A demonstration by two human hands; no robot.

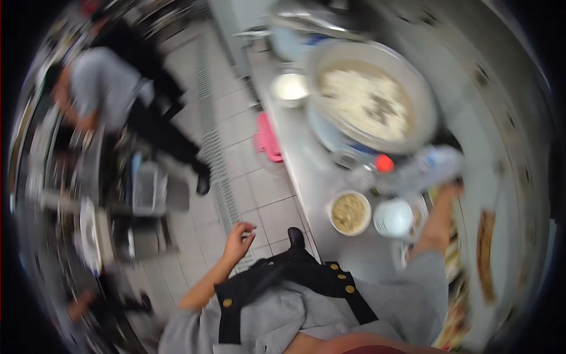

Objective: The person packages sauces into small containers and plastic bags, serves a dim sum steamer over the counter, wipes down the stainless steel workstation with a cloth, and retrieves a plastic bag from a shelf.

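My left hand [240, 241] hangs over the tiled floor beside the counter, fingers loosely curled and apart, with nothing visible in it. On the right, my right hand [450, 193] reaches to the back of the steel counter [315, 183]. It is beside a clear plastic bottle [433, 168]; blur hides its fingers, so I cannot tell whether it touches anything. Nearer me are a white tub [350, 213] of pale brownish food and a light blue-white bowl or basket [393, 218]. A red cap [384, 163] shows close to the bottle.
A large round tub [377, 103] with white pieces in liquid fills the counter's far part. Beside it stands a small container [290, 87] of white contents. A pink plastic item [268, 138] is at the counter's edge. Across the aisle, a person [109, 88] in grey works near grey bins [153, 189].
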